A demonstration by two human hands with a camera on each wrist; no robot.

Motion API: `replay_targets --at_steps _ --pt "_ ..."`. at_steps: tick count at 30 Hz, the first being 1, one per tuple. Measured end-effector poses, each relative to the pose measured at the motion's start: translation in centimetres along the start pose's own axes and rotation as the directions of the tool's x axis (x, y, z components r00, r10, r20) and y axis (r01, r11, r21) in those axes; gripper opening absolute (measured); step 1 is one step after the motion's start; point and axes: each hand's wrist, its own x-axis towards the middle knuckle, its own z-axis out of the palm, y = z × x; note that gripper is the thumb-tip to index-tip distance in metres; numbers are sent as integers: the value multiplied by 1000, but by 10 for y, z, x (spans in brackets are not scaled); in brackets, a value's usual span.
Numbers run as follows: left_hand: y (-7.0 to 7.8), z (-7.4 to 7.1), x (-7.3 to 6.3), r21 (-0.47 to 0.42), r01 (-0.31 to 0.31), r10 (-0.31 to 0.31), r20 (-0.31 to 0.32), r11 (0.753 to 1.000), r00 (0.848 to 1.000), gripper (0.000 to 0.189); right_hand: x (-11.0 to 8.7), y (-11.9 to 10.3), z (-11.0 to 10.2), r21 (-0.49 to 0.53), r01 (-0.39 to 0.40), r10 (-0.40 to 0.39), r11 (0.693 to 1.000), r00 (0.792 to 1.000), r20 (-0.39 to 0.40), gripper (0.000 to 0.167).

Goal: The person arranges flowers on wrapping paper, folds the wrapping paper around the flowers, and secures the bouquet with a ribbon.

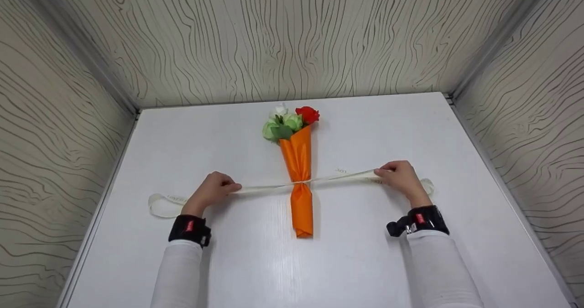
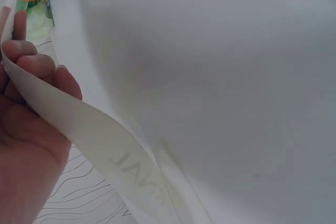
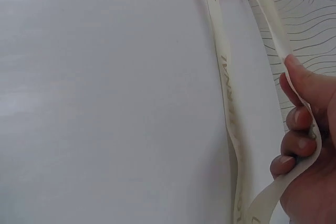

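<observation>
A bouquet wrapped in orange paper [image 1: 301, 155] lies on the white table, with a red flower [image 1: 308, 114] and pale green flowers [image 1: 292, 122] at its top. Around its narrow waist runs a cream ribbon [image 1: 269, 189] with printed lettering, stretched out to both sides. The left hand [image 1: 212, 190] pinches the ribbon left of the bouquet; in the left wrist view a loose length of ribbon [image 2: 100, 135] trails past the palm. On the other side the right hand [image 1: 400, 178] pinches it between thumb and fingers, and the ribbon [image 3: 273, 192] runs down through the palm.
The white table [image 1: 255, 271] has patterned panels [image 1: 283, 43] at its back and sides. A ribbon loop [image 1: 159, 206] lies by the left wrist, and another ribbon loop [image 1: 428, 187] shows behind the right hand. Black bands [image 1: 429, 219] are worn on both wrists.
</observation>
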Motion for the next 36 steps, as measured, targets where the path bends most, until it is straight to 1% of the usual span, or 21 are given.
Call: replay_targets --at_steps 3,7,12,15,17,21,23,25,29,32,34,36 --pt "-2 2 -1 -8 -1 1 20 1000 1000 27 1 -1 1 -41 0 -2 999 998 -61 35" --pt "-3 4 -2 -13 -13 13 37 1000 999 25 5 -3 3 -78 -23 14 997 993 -117 32" --pt "-6 5 -3 -21 10 -9 47 1000 999 22 7 -3 7 -86 -51 39 995 989 -140 30" --pt "-8 6 -4 -27 20 -18 54 999 998 24 7 -1 10 -85 -56 43 995 988 -149 29" --pt "-9 5 -5 -39 19 -17 65 999 998 25 5 1 11 -86 -49 37 995 990 -137 29" --pt "-10 1 -9 -62 24 -17 108 998 994 27 2 6 12 -78 -38 33 996 998 -53 32" --pt "-11 -2 -11 -63 12 -4 135 998 991 29 1 9 11 -72 -32 32 997 999 -7 33" --pt "-10 -4 -13 -59 -13 23 161 998 987 29 1 11 10 -66 -34 36 997 999 25 33" --pt "-6 -5 -14 -73 -71 85 205 995 975 30 0 9 9 -92 -11 16 996 998 54 30" --pt "-1 -4 -13 -87 -98 116 231 991 966 28 0 3 11 -114 10 -3 993 998 62 28" --pt "3 0 -11 -83 -94 112 247 992 963 25 0 -2 14 -129 27 -18 991 998 67 30" --pt "8 6 -8 -67 -73 88 263 995 961 23 0 -8 18 -149 42 -31 988 997 77 34"
